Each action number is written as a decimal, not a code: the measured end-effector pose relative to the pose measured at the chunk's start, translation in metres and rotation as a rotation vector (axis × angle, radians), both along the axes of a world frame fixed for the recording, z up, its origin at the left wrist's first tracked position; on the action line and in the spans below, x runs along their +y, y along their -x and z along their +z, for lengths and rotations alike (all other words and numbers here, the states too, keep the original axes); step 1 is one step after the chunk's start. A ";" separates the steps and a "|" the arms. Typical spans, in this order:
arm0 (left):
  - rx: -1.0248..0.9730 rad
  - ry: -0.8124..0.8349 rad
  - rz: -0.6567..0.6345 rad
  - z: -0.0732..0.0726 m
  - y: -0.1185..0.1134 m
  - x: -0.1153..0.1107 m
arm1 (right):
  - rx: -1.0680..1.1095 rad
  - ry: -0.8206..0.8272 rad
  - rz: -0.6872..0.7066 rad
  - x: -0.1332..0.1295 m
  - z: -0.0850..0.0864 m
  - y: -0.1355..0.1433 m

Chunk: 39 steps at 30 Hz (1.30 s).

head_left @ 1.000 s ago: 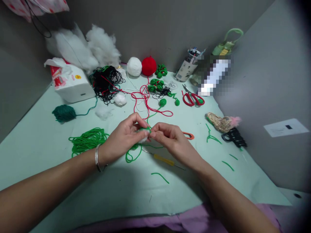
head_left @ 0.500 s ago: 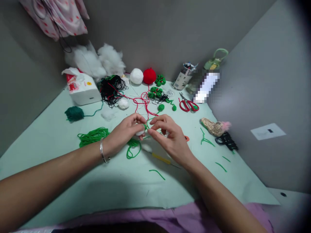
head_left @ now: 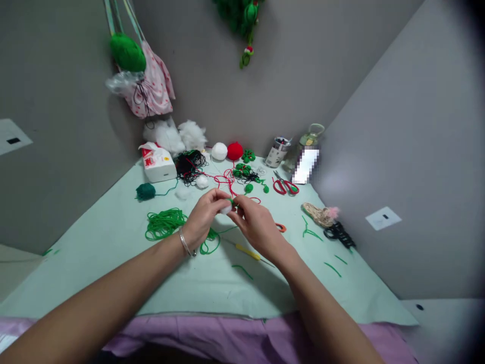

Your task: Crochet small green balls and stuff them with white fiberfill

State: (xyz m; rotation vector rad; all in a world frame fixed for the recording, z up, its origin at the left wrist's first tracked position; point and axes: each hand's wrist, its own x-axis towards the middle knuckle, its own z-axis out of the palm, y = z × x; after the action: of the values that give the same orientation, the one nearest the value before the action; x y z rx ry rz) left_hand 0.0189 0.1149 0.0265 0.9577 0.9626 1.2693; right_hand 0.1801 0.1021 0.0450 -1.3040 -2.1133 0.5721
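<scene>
My left hand [head_left: 202,217] is closed around a small white and green piece [head_left: 226,208] that looks like crochet or stuffed yarn work. My right hand [head_left: 257,225] meets it from the other side, thumb and fingers pinched on green yarn [head_left: 232,201] at its top. The fingers cover most of the piece. Below the hands lies a crochet hook with a yellow handle [head_left: 248,252]. A loose loop of green yarn [head_left: 210,246] trails under my left wrist, close to a green yarn hank [head_left: 165,224].
Red-handled scissors [head_left: 286,187], a pen holder [head_left: 277,152] and a phone [head_left: 306,167] stand or lie at the back right. White and red yarn balls [head_left: 235,151], black yarn [head_left: 190,167], a tissue pack [head_left: 159,164] and white stuffing [head_left: 166,136] line the back. Green scraps [head_left: 332,269] lie right.
My view has tilted up, showing more wall and hanging green items. My right hand's fingers have moved in against the piece and now touch it, where before they were slightly apart.
</scene>
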 end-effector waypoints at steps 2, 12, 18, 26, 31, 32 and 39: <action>-0.018 -0.004 -0.003 -0.002 0.000 -0.004 | 0.005 0.002 0.023 0.001 -0.003 -0.001; -0.086 0.040 -0.053 -0.011 0.007 -0.017 | 0.247 0.148 0.006 -0.003 -0.021 0.009; -0.117 0.050 -0.061 -0.017 0.005 -0.018 | 0.316 0.171 -0.093 0.003 -0.032 0.012; -0.064 0.009 -0.188 -0.027 0.012 -0.011 | 0.414 0.242 -0.155 0.011 -0.033 0.007; 0.011 -0.026 -0.171 -0.036 0.011 -0.008 | 0.399 0.327 -0.052 0.015 -0.031 -0.002; 0.029 -0.029 -0.162 -0.037 0.010 -0.008 | 0.385 0.343 -0.025 0.015 -0.031 -0.004; 0.144 -0.053 -0.082 -0.037 0.007 -0.003 | 0.364 0.414 0.007 0.011 -0.034 0.001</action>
State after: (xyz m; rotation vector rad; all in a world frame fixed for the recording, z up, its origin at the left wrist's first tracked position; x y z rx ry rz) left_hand 0.0120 0.1120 -0.0105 1.1316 0.9945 1.1744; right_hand 0.1789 0.1130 0.0108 -1.2841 -1.7545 1.2007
